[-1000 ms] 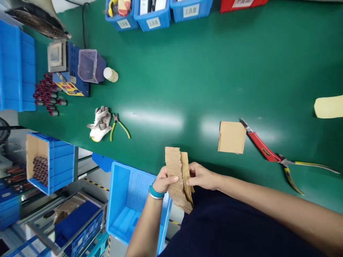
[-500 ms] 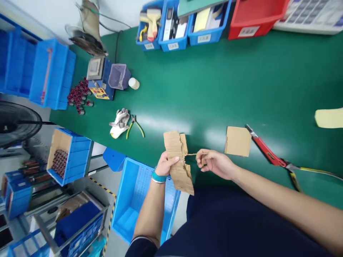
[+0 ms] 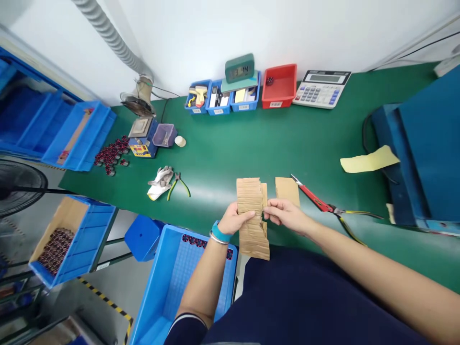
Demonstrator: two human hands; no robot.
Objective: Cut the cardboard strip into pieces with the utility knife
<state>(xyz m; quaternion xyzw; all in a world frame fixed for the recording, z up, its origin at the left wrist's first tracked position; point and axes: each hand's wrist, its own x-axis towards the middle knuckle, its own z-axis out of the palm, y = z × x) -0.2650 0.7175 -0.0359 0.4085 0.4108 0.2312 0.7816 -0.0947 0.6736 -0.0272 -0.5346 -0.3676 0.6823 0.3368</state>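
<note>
My left hand (image 3: 235, 218), with a teal band at the wrist, grips a piece of torn, ridged cardboard (image 3: 250, 196), thumb on top. The cardboard has a ragged right edge. My right hand (image 3: 282, 212) is closed at that edge, its fingers pinched against the torn part. Partly behind my right hand, a smaller flat cardboard piece (image 3: 287, 188) lies on the green table (image 3: 223, 153). A red utility knife (image 3: 312, 196) and yellow-handled pliers (image 3: 345, 220) lie to the right of it.
Gloves (image 3: 160, 182) and green pliers (image 3: 178, 186) lie at the left. Small blue bins (image 3: 218, 111), a red bin (image 3: 276, 104) and a calculator (image 3: 321, 88) line the wall. A large blue tray (image 3: 161, 282) sits below the table edge. Blue equipment (image 3: 427, 158) stands right.
The view has tilted up, showing more wall and the blue equipment. My right hand has moved in to the cardboard's torn edge; the thin strip that stretched between them no longer shows.
</note>
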